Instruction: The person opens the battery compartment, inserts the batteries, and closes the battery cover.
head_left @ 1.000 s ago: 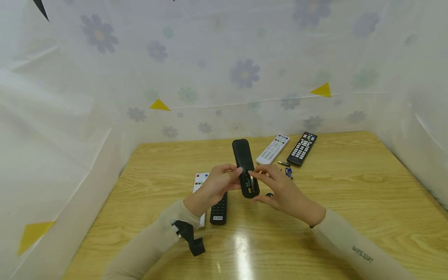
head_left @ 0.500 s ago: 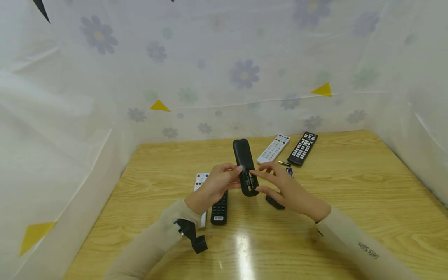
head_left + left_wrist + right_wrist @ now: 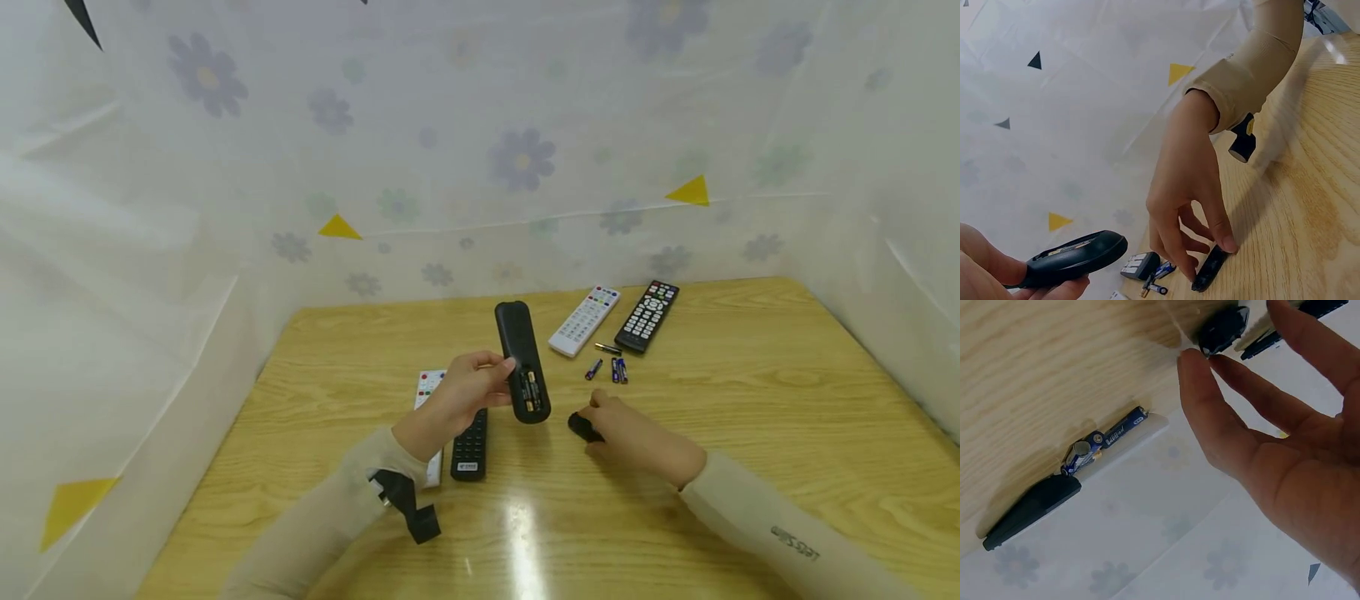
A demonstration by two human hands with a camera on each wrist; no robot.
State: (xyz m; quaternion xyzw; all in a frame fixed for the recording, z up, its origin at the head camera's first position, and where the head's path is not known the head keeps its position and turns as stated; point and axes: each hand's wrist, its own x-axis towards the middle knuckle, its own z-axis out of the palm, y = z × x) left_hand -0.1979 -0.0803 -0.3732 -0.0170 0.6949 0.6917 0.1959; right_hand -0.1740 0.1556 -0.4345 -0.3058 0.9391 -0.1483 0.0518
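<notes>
In the head view my left hand (image 3: 468, 393) grips a black remote control (image 3: 520, 337) above the table, its back turned up. The battery compartment is uncovered, and batteries (image 3: 532, 392) lie side by side in it. The left wrist view shows this remote (image 3: 1079, 257) edge-on, with the thumb on top and fingers beneath. On the table to the right, my right hand (image 3: 637, 433) pinches a small black battery cover (image 3: 582, 427) between thumb and fingers. The left wrist view shows the fingertips at the edges of this cover (image 3: 1210, 269).
Several loose batteries (image 3: 618, 370) lie beyond the right hand. Behind them are a white remote (image 3: 585, 321) and a black remote (image 3: 648, 317). Another white remote (image 3: 431, 383) and black remote (image 3: 468, 450) lie partly under the left arm. A patterned sheet (image 3: 450, 167) hangs behind the table.
My right hand has left the battery compartment, moving right and down to the cover on the table, which it now pinches. The left hand still holds the remote, almost unmoved.
</notes>
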